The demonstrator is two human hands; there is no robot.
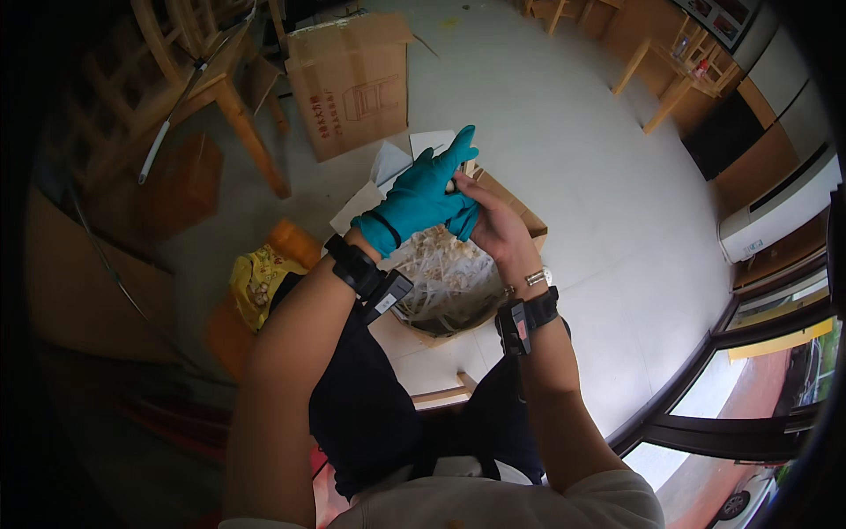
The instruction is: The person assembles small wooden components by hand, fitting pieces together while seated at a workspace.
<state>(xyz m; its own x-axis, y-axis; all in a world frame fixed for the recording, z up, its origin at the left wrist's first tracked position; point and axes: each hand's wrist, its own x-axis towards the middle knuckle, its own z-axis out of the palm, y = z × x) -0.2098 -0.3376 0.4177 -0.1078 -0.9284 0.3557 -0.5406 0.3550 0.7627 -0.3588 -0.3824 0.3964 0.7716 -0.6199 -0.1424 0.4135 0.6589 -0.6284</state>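
My left hand [419, 196] wears a teal rubber glove and is in front of me over an open cardboard box [518, 204]. Its index finger points up and away, while other fingers curl toward my right hand [499, 226]. That right hand is bare, its fingertips pressed against the gloved fingers. Whatever lies between the two hands is too small and covered to make out. Inside the box, below the hands, is crumpled clear plastic [445, 269] with pale, papery scraps. Dark straps with small black devices sit on both wrists.
Left of my legs lies a yellow bag [257, 286] with pale round pieces, beside an orange object [293, 240]. A large closed carton [352, 88] stands farther off, next to a wooden table [231, 101]. A wall unit [784, 207] and windows are at the right.
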